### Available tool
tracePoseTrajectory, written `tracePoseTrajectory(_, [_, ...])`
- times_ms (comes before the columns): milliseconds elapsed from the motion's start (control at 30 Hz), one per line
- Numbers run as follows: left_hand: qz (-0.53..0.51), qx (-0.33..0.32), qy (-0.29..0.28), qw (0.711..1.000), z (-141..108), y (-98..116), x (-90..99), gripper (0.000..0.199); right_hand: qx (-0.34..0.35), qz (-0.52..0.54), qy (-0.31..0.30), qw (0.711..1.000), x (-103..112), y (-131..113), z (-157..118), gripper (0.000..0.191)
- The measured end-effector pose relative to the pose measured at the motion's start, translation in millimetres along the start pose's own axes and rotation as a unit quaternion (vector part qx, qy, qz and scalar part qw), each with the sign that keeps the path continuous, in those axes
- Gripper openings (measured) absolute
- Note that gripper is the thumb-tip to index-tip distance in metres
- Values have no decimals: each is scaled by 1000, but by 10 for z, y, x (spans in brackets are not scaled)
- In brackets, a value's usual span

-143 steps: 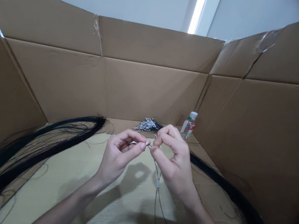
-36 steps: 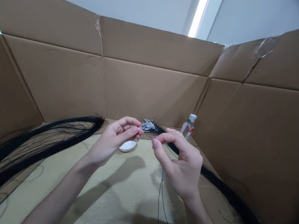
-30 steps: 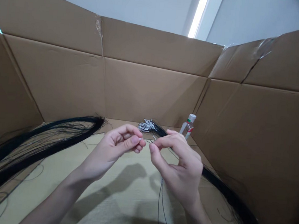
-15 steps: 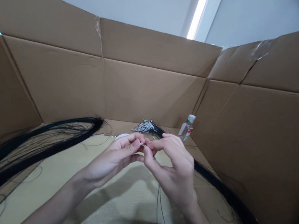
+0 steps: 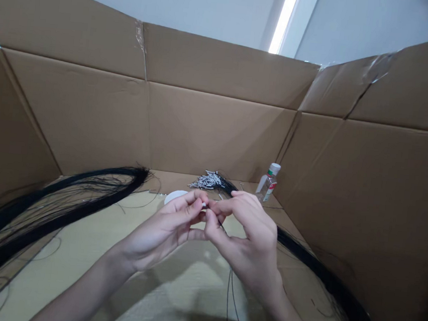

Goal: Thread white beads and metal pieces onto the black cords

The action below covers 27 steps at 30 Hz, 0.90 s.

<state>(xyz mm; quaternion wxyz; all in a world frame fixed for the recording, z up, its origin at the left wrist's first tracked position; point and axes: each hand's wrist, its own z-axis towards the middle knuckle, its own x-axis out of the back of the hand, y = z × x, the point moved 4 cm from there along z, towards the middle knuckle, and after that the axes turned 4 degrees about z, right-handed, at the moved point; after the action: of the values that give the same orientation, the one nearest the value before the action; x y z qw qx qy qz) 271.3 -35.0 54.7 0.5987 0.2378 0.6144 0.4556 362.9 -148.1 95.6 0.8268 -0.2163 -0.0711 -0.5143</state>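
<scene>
My left hand [image 5: 170, 222] is closed in a pinch, with a tiny white piece [image 5: 204, 205] showing at the tips of thumb and forefinger; its exact kind is too small to make out. Meeting it from the right, my right hand [image 5: 248, 232] pinches thin dark cord [image 5: 228, 298], two strands of which hang below the palm. The fingertips of both hands almost touch, and they partly hide where cord and white piece come together. Behind the hands lies a bundle of black cords with silvery-white ends [image 5: 208, 181].
Loose black strands [image 5: 96, 204] sweep along the left side, and another black bundle [image 5: 320, 271] runs down the right. A clear bottle with a white cap [image 5: 266, 185] stands at the back right. A white round dish [image 5: 173, 196] sits behind my left hand. Cardboard walls [image 5: 216, 135] enclose the work surface.
My fingertips have shifted slightly, and the white piece shows a little differently between them. The hanging cord strands have moved slightly right. Both hands keep their pinch.
</scene>
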Motion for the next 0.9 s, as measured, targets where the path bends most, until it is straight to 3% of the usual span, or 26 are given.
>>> tracePoseTrajectory(900, [10, -14, 47, 999, 35, -15, -11, 17, -36, -5, 17, 999, -45, 50, -30, 21])
